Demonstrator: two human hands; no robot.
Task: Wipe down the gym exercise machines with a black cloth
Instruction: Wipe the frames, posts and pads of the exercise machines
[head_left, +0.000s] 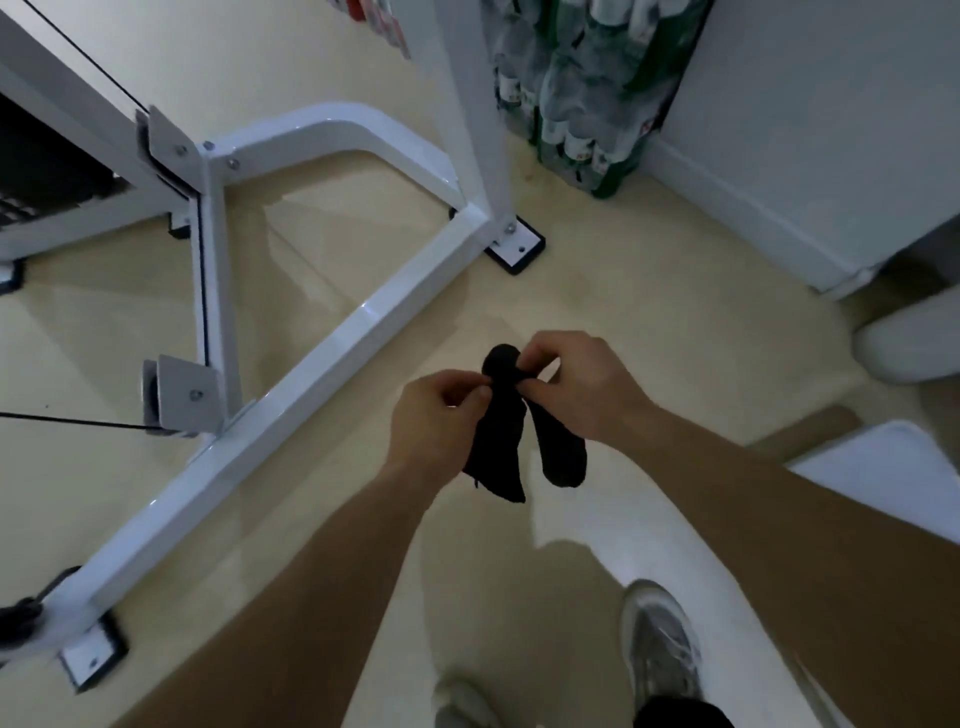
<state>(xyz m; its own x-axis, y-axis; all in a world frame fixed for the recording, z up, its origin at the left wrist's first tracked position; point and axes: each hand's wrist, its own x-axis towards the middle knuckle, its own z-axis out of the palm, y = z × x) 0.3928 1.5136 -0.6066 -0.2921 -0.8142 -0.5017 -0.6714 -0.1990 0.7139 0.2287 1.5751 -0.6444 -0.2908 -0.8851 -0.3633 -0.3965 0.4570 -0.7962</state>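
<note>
A white-painted steel exercise-machine frame (332, 338) stands on the cream floor (623, 312), with a thin black cable (72, 422) running from its low pulley bracket. Just right of the frame's long base bar and not touching it, the left hand (436, 415) pinches the top of a limp black cloth (506, 431) with curled fingers. The cloth hangs in two folds. The right hand (576, 384) pinches that same top, its fingers bent. Right of the frame's upright stand shrink-wrapped green bottles (582, 104).

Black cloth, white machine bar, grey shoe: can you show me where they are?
black cloth (498, 447): head view, on its left hanging fold.
white machine bar (332, 351): head view, middle of the slanted floor bar.
grey shoe (657, 639): head view, on its top.
</note>
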